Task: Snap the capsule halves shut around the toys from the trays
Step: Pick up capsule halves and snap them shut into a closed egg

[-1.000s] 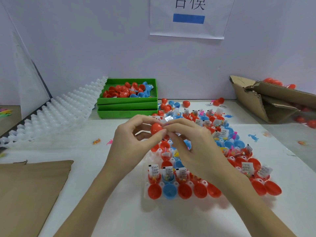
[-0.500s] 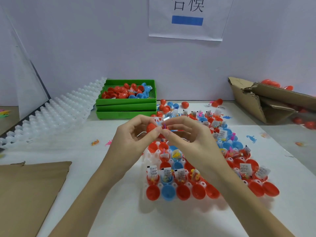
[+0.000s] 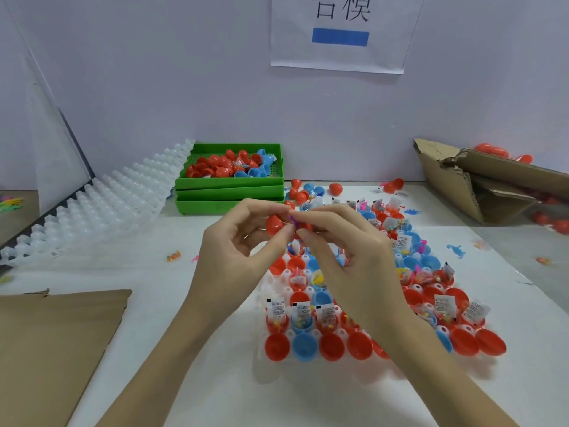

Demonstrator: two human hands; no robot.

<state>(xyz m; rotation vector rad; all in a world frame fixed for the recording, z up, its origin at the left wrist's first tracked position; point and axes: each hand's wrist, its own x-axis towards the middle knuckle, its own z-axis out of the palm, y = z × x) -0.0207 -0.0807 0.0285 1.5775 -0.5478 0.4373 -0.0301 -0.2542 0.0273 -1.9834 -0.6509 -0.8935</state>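
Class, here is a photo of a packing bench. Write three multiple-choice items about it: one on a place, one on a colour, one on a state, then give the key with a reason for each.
1. Where do the green trays stand?
A. at the far edge of the table, by the wall
B. on the brown cardboard sheet
C. inside the torn cardboard box

2. What colour is the capsule half in the left hand?
A. blue
B. red
C. white

3. What is the state of the nearest row of capsule halves in the white holder?
A. snapped shut
B. open and holding no toy
C. stacked in pairs

Key: 1 A, the stack sits against the back wall. 2 B, the half pinched there is red, while the right hand meets it with a purple bit. 3 B, the cups gape upward, hollow.
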